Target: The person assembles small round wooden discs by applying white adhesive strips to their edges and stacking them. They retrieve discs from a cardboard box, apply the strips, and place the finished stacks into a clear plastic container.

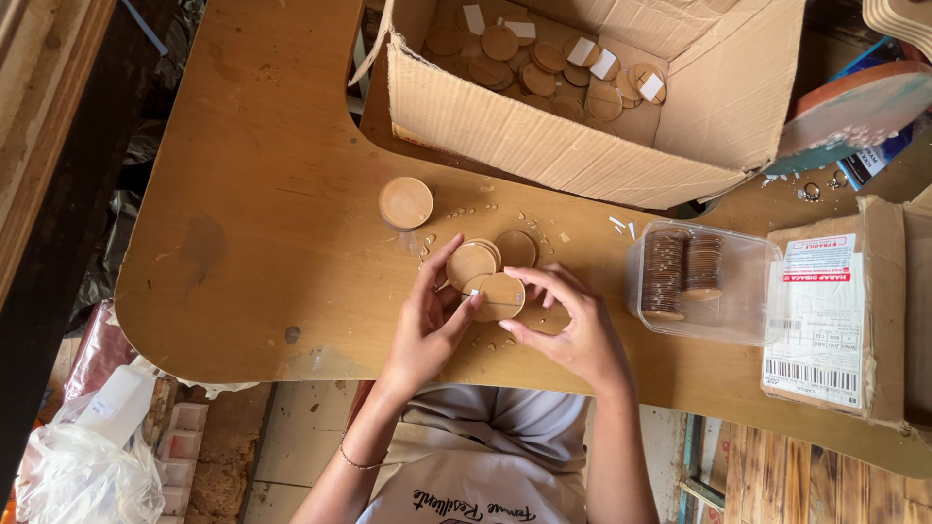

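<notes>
Holding a round wooden disc between both hands, you have it just above the desk, close to the near edge and roughly midway along it. Your left hand is curled partly closed, its thumb and fingertips pinching the disc's left rim. Your right hand arches over from the other side, fingers bent, their tips pressing on the disc's right rim and top edge. Both hands grip the same disc, which lies flat, face up.

Just behind it, touching or overlapping it, sit a few more loose discs, with another disc a little further toward the far edge. Small pale crumbs are scattered on the desk around them. A small clear jar with a wooden lid stands to the left of that group, apart from your hands.

Toward the right end of the desk, a clear plastic tub holds two rows of darker discs standing on edge. Beside it, at the right edge, lies a brown wrapped parcel with a white shipping label. At the far edge, an open cardboard box holds many more wooden discs, some with white paper strips on them. Below the desk's left corner, a white plastic bag sits on the floor.
</notes>
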